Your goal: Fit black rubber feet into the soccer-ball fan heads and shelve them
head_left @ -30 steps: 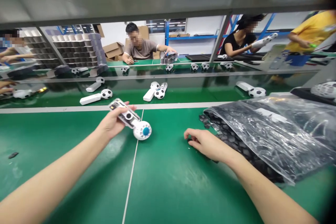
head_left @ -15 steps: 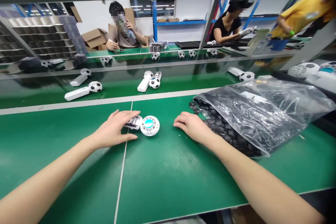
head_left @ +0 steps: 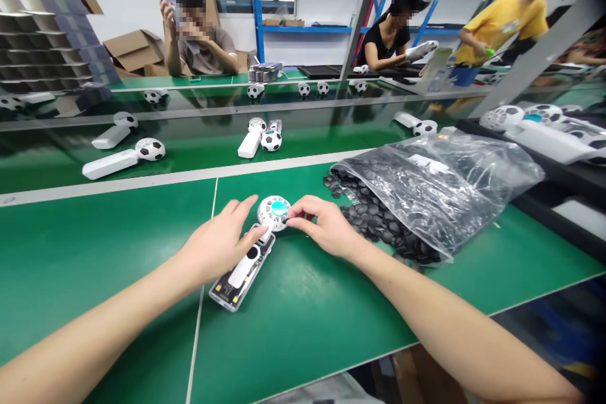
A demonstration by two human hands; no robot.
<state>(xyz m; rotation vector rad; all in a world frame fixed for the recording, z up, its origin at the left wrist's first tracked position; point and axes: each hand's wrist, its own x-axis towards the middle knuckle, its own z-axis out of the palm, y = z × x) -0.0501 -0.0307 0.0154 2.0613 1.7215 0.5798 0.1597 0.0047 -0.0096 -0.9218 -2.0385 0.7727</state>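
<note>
A handheld fan point(head_left: 243, 274) lies slantwise on the green bench, its clear-cased handle toward me. Its round white head point(head_left: 271, 209) has a turquoise disc in the middle. My left hand point(head_left: 220, 243) rests over the fan with fingers apart, the thumb across the neck and the index finger beside the head. At the head's right edge, my right hand point(head_left: 324, 224) pinches thumb and forefinger together. A dark speck shows at those fingertips, too small to name. Just right of this hand, small black pieces point(head_left: 374, 218) spill from a clear plastic bag point(head_left: 440, 186).
Several football-headed fans, among them a white one point(head_left: 113, 163), lie on the green strip point(head_left: 199, 154) beyond the pale divider. A black tray point(head_left: 534, 186) with white fan parts stands at right. Across the line sit two people, and a person in yellow point(head_left: 504, 25) is at right.
The fan has turned from lying crosswise to slanting toward me, exposing its handle. My right hand has come left to the fan's head. The view has shifted somewhat.
</note>
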